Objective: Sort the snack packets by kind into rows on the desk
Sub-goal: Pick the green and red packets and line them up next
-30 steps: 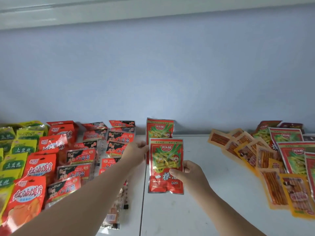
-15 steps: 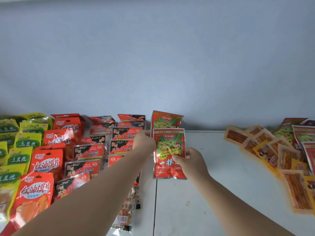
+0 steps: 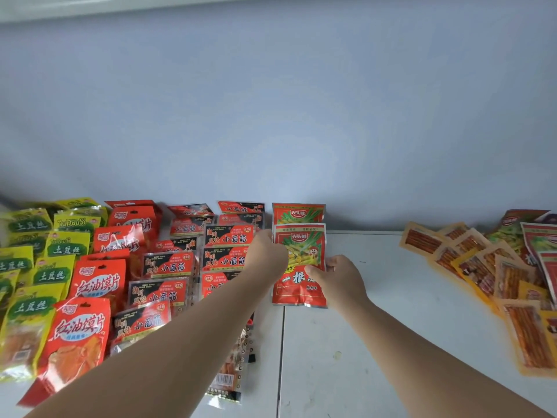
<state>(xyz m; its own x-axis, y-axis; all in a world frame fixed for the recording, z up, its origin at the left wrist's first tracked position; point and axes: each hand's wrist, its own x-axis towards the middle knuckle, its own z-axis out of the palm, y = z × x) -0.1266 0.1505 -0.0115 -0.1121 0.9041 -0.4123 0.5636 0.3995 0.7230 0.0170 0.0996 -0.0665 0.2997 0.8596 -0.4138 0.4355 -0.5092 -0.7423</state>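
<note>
A red packet with green stalks printed on it (image 3: 301,285) is held by both hands low over the white desk (image 3: 376,342), near the wall. My left hand (image 3: 266,254) pinches its left edge; my right hand (image 3: 337,277) grips its right side. Its top overlaps a matching red packet (image 3: 298,213) lying against the wall behind it. To the left lie rows of red-and-black packets (image 3: 168,267), orange-red packets (image 3: 96,282) and yellow-green packets (image 3: 51,251).
A loose heap of orange stick-snack packets (image 3: 482,267) and more red-green packets (image 3: 539,242) covers the desk's right side. A blue-grey wall (image 3: 301,116) rises right behind the rows. A seam (image 3: 281,357) splits the desk top below the held packet.
Both hands have carried the red packet away from me toward the wall and lowered it, so it now overlaps the matching packet behind. The camera view shifted slightly.
</note>
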